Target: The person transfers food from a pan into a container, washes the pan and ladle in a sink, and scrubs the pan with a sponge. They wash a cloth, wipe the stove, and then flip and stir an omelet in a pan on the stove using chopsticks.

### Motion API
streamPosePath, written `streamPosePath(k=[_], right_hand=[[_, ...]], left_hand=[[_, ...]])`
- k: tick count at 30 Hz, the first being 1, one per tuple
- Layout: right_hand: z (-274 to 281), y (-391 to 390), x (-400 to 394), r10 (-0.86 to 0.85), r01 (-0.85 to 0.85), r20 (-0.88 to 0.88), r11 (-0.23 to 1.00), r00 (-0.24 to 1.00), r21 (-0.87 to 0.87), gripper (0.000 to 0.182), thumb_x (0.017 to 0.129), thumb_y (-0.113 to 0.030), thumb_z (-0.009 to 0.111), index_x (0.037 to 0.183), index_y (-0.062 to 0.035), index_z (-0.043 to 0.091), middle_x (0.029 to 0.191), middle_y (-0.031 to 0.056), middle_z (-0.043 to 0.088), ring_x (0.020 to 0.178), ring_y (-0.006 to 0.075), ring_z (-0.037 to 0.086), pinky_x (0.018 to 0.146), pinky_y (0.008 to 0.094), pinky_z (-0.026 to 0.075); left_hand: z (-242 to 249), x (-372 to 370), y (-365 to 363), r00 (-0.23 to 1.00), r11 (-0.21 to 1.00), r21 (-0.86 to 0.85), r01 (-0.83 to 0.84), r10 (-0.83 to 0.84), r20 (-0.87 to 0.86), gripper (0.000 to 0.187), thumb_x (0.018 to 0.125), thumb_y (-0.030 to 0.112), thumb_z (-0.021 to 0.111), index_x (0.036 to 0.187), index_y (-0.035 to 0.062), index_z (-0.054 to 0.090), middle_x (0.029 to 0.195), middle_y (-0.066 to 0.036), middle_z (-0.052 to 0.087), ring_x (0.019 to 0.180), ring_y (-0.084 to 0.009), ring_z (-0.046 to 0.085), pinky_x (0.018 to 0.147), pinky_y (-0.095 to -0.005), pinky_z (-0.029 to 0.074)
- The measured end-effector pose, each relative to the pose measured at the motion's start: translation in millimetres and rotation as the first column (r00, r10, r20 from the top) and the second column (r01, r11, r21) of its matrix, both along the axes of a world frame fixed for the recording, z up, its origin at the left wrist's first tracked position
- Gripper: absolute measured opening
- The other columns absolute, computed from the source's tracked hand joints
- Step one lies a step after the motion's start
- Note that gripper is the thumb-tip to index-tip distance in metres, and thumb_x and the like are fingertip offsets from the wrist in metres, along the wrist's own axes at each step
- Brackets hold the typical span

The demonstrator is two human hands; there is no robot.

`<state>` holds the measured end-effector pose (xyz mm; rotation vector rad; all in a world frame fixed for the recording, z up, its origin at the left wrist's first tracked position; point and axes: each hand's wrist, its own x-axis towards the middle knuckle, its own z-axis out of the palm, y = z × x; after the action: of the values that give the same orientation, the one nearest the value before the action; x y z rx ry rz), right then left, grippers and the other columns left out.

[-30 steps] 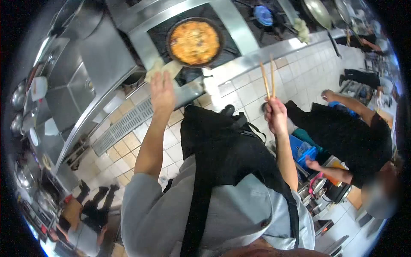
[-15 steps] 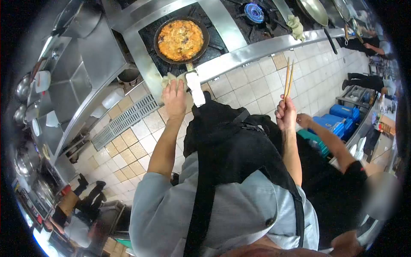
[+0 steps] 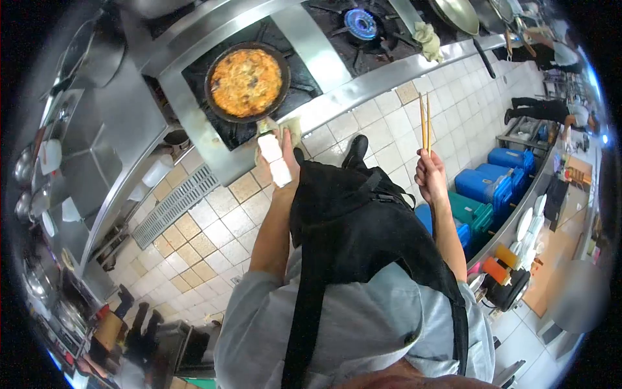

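A dark frying pan (image 3: 283,98) sits on the stove's left burner, filled with a round orange-brown, browned food (image 3: 247,83). Its handle, wrapped in something white (image 3: 275,162), points toward me. My left hand (image 3: 289,170) is closed around that handle from beneath, with a pale cloth (image 3: 291,131) between the hand and the pan. Out to the right, my right hand (image 3: 431,174) grips a pair of long cooking chopsticks (image 3: 426,126) near their lower ends. Their tips point away over the tiled floor, slightly apart and touching nothing.
Blue flame burns on the neighbouring burner (image 3: 360,24). A cloth (image 3: 427,42) hangs on the stove edge beside another pan (image 3: 457,14). To the left are a steel sink counter (image 3: 123,146) and floor grate (image 3: 176,206). Blue bins (image 3: 483,188) stand at right; people work farther off.
My left hand has gone from the cloth beside the handle to a grip around the handle. The nearby person's arm at right has left view. The camera has shifted.
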<state>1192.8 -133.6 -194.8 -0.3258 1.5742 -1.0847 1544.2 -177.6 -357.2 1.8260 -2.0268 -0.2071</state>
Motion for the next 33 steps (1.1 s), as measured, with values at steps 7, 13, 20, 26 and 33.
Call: streamPosePath(k=[7,13,20,26,33], right_hand=[[-19.6,-18.6,-76.6,0.089,-0.090,0.010,0.995,0.996,0.042,0.021,0.099,-0.029,0.061,0.095,-0.0091,0.057,0.059,-0.0088,0.035,0.043,0.0027,0.025,0.038,0.0219,0.020],[-24.1,-50.3,-159.2,0.288,-0.293,-0.119,0.956,0.950,-0.023,0.022,0.099,-0.031,0.062,0.091,-0.0109,0.058,0.057,-0.0092,0.037,0.043,0.0026,0.027,0.038,0.0229,0.021],[-36.6,-64.2,-228.6,0.263,-0.264,-0.028,0.964,0.964,-0.036,0.021,0.100,-0.029,0.059,0.093,-0.0101,0.057,0.059,-0.0080,0.037,0.043,0.0028,0.030,0.039,0.0214,0.024],[-43.8,-55.9,-216.0,0.201,-0.199,-0.034,0.979,0.979,0.044,0.019,0.099,-0.025,0.061,0.089,-0.0099,0.056,0.056,-0.0090,0.037,0.042,0.0025,0.030,0.037,0.0221,0.023],[-32.5,-59.9,-198.2,0.172,-0.153,-0.109,0.975,0.979,0.163,0.023,0.099,-0.028,0.062,0.086,-0.0105,0.054,0.057,-0.0096,0.038,0.044,0.0017,0.030,0.038,0.0221,0.022]], left_hand=[[8.4,-85.3,-30.0,0.991,0.985,-0.110,-0.132,0.131,-0.023,0.049,0.087,0.004,0.057,0.136,0.0094,0.054,0.137,-0.017,0.051,0.124,-0.0379,0.047,0.107,-0.0528,0.036],[-5.2,-191.0,-83.8,0.999,0.991,-0.132,0.032,-0.027,0.045,0.054,0.083,0.012,0.063,0.136,0.0160,0.056,0.136,-0.013,0.054,0.121,-0.0349,0.050,0.106,-0.0506,0.037],[40.9,-249.8,-188.0,0.768,0.932,0.220,0.288,-0.088,-0.634,0.046,0.088,0.015,0.064,0.133,0.0108,0.053,0.119,-0.014,0.064,0.109,-0.0327,0.062,0.097,-0.0399,0.049],[154.9,-155.6,-318.3,0.807,0.882,0.460,0.098,0.200,-0.556,0.055,0.089,0.035,0.071,0.134,0.0103,0.052,0.103,-0.011,0.071,0.083,-0.0207,0.070,0.076,-0.0348,0.056],[75.4,-81.1,-417.2,0.990,0.981,0.143,-0.135,0.126,0.070,0.048,0.092,0.036,0.057,0.136,0.0159,0.054,0.136,-0.017,0.054,0.129,-0.0348,0.048,0.103,-0.0612,0.035]])
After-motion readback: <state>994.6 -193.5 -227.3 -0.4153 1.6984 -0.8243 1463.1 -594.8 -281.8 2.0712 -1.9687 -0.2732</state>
